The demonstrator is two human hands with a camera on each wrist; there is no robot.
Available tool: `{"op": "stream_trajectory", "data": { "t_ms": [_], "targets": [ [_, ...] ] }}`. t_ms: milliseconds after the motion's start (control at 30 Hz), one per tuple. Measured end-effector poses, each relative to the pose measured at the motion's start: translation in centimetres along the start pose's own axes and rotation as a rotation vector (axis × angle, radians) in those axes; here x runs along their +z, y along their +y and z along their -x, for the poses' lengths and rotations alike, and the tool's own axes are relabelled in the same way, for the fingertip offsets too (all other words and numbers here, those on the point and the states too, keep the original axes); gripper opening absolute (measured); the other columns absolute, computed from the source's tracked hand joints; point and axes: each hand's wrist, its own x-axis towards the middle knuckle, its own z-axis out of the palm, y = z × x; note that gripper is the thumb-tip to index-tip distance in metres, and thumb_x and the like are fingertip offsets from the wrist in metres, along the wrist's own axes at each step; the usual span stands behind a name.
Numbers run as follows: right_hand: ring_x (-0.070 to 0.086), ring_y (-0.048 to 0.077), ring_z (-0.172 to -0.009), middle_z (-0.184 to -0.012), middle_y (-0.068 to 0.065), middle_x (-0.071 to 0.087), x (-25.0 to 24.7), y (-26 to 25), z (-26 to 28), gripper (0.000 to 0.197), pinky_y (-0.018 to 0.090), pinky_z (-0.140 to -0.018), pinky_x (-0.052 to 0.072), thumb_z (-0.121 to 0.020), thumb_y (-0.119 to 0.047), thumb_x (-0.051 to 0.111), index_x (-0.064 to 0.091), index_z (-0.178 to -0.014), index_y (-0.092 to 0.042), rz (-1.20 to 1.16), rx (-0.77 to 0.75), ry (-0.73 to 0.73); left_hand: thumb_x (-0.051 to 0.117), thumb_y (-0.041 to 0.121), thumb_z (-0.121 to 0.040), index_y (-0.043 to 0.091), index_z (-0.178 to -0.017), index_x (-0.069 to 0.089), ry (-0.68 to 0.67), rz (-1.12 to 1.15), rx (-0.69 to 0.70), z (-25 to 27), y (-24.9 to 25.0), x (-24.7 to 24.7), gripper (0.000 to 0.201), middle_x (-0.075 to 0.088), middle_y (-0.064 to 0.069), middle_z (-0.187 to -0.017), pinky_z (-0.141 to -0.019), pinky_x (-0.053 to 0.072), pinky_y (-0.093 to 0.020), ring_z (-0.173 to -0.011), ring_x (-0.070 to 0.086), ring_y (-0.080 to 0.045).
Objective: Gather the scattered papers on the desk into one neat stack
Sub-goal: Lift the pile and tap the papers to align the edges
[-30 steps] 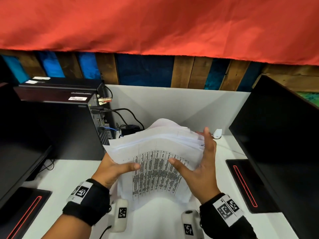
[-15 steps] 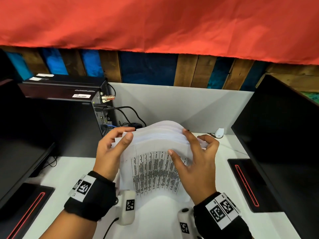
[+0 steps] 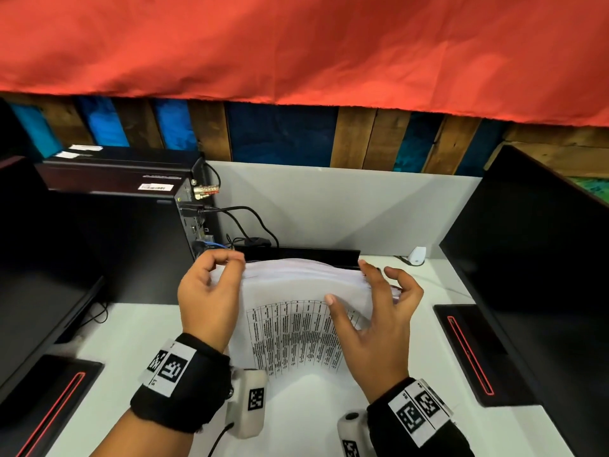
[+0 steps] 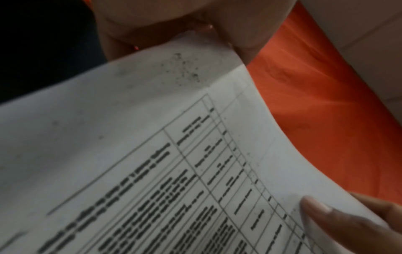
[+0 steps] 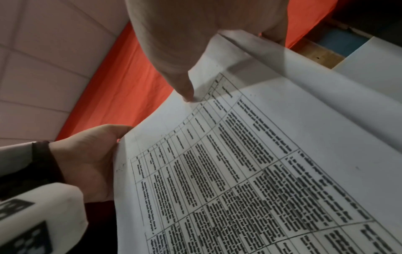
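Observation:
A stack of white papers point(image 3: 296, 324), its front sheet printed with a table, stands bowed on the white desk point(image 3: 131, 341) between both hands. My left hand point(image 3: 227, 262) grips the stack's top left corner with curled fingers. My right hand point(image 3: 352, 285) holds the top right corner, thumb on the front sheet and fingers curled over the top and right edge. In the left wrist view the printed sheet point(image 4: 152, 154) fills the frame, with the right thumb point(image 4: 326, 216) on it. In the right wrist view my thumb point(image 5: 180, 77) presses the sheet point(image 5: 261, 171).
A black computer tower point(image 3: 131, 225) with cables point(image 3: 250, 222) stands at the left rear. Black monitors flank the desk at left point(image 3: 39, 291) and right point(image 3: 534, 291), each on a base with a red stripe point(image 3: 468, 351). A small white device point(image 3: 417, 255) sits by the grey partition point(image 3: 329, 206).
My left hand moved from the stack's lower left edge up to its top left corner. My right fingers curled over the top right edge. The fanned sheets have drawn closer together.

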Motion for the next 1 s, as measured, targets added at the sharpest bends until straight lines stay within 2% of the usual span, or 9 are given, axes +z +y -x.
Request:
{"op": "stream_trajectory", "data": {
  "t_ms": [67, 167, 233, 333, 500, 600, 733, 867, 1000],
  "targets": [
    [0.051, 0.015, -0.113, -0.129, -0.004, 0.028, 0.1, 0.1, 0.1, 0.058, 0.019, -0.095, 0.044, -0.073, -0.037, 0.079, 0.053, -0.124, -0.028, -0.004, 0.020, 0.012, 0.065, 0.018, -0.085, 0.018, -0.080, 0.068, 0.023, 0.053, -0.006, 0.3, -0.1, 0.0, 0.006, 0.069, 0.003, -0.085, -0.085, 0.049, -0.026, -0.085, 0.062, -0.010],
    [0.043, -0.004, -0.113, -0.127, -0.005, 0.028, 0.1, 0.1, 0.3, 0.059, 0.002, -0.092, 0.035, -0.075, -0.036, 0.077, 0.051, -0.127, -0.037, -0.038, -0.009, 0.002, 0.071, 0.022, -0.083, 0.012, -0.082, 0.068, 0.009, 0.076, 0.026, 1.0, 0.1, 0.4, 0.010, 0.068, 0.003, -0.083, -0.077, 0.049, -0.015, -0.079, 0.062, -0.003],
    [0.043, -0.008, -0.109, -0.126, -0.006, 0.029, 0.0, 0.0, 0.3, 0.053, 0.008, -0.089, 0.040, -0.075, -0.038, 0.076, 0.053, -0.123, -0.040, -0.030, -0.005, -0.014, 0.069, 0.015, -0.082, 0.011, -0.082, 0.068, 0.023, 0.065, 0.017, 1.0, -0.1, 0.5, 0.005, 0.068, 0.003, -0.081, -0.077, 0.047, -0.017, -0.078, 0.061, -0.003],
    [0.048, 0.002, -0.109, -0.126, -0.006, 0.030, -0.1, 0.0, 0.1, 0.055, 0.025, -0.089, 0.049, -0.074, -0.038, 0.078, 0.054, -0.123, -0.034, -0.020, 0.017, 0.008, 0.064, 0.011, -0.083, 0.016, -0.079, 0.068, 0.049, 0.117, -0.018, 0.4, -0.6, 0.1, 0.007, 0.067, 0.003, -0.081, -0.078, 0.046, -0.022, -0.079, 0.061, -0.008],
    [0.049, 0.008, -0.107, -0.126, -0.007, 0.030, -0.3, -0.1, 0.0, 0.057, 0.022, -0.087, 0.047, -0.074, -0.043, 0.077, 0.052, -0.124, -0.041, 0.009, 0.030, -0.072, 0.065, 0.009, -0.086, 0.004, -0.087, 0.066, -0.037, 0.148, 0.066, 1.2, -0.6, 0.2, 0.004, 0.064, 0.007, -0.080, -0.070, 0.044, -0.005, -0.073, 0.059, 0.005],
    [0.046, -0.005, -0.104, -0.119, -0.005, 0.034, -0.2, 0.2, -0.3, 0.052, 0.005, -0.088, 0.038, -0.071, -0.037, 0.081, 0.051, -0.111, -0.024, -0.033, 0.024, 0.005, 0.070, 0.017, -0.083, 0.002, -0.093, 0.064, -0.110, 0.191, 0.099, 1.2, -0.8, 0.0, 0.019, 0.065, 0.012, -0.077, -0.070, 0.047, -0.008, -0.073, 0.060, 0.002],
    [0.043, -0.015, -0.104, -0.112, -0.002, 0.041, -0.3, 0.6, -0.4, 0.055, -0.002, -0.086, 0.034, -0.069, -0.027, 0.084, 0.047, -0.108, -0.017, -0.110, 0.044, 0.015, 0.086, 0.045, -0.049, 0.020, -0.104, 0.061, -0.332, 0.260, 0.093, 0.9, -1.8, -1.0, 0.065, 0.066, 0.007, -0.092, -0.073, 0.053, -0.014, -0.083, 0.065, -0.004],
    [0.054, -0.005, -0.102, -0.109, -0.009, 0.053, -0.6, 1.8, -0.6, 0.086, 0.007, -0.089, 0.042, -0.056, -0.013, 0.090, 0.039, -0.123, -0.028, -0.441, 0.323, -0.021, 0.094, 0.025, -0.031, 0.019, -0.115, 0.059, -0.522, 0.293, -0.127, 0.0, -4.0, -1.6, 0.091, 0.072, 0.001, -0.105, -0.075, 0.058, -0.023, -0.097, 0.070, -0.013],
    [0.071, 0.020, -0.098, -0.104, 0.006, 0.074, -0.4, 4.5, -1.2, 0.066, 0.041, -0.092, 0.055, -0.055, -0.004, 0.088, 0.062, -0.115, -0.012, -0.620, 0.639, -0.390, 0.096, 0.035, -0.033, 0.013, -0.113, 0.066, -0.645, 0.143, -0.317, -0.3, -6.0, -1.7, 0.089, 0.075, -0.005, -0.107, -0.094, 0.053, -0.041, -0.103, 0.070, -0.020]
  ]
}}
